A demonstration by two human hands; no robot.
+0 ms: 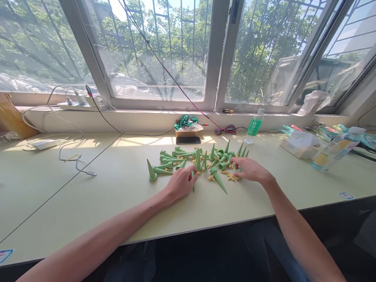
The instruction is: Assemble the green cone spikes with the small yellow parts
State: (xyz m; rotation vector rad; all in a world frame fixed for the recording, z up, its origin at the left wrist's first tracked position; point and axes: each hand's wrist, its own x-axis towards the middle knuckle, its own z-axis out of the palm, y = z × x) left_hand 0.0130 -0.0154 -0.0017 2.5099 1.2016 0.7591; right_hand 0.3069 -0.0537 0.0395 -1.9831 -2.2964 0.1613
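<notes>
My left hand (183,182) is closed around a green plastic spike (193,187) whose thin tip points down toward the table. My right hand (249,169) reaches over the right side of a pile of green spikes (225,156), its fingers curved and apart. Small yellow T-shaped pieces (231,176) lie under and beside that hand; a bit of green shows between its fingers. One spike (217,180) lies on its side between my hands, pointing toward me. Another spike (151,170) stands upright on its wide base at the pile's left end.
Behind the pile are a black phone (188,140) and a small box (189,131) with green cords. A green-labelled bottle (255,126) stands back right. A tissue box (299,145) and a clear drink bottle (331,152) are farther right. White cables (78,160) lie left.
</notes>
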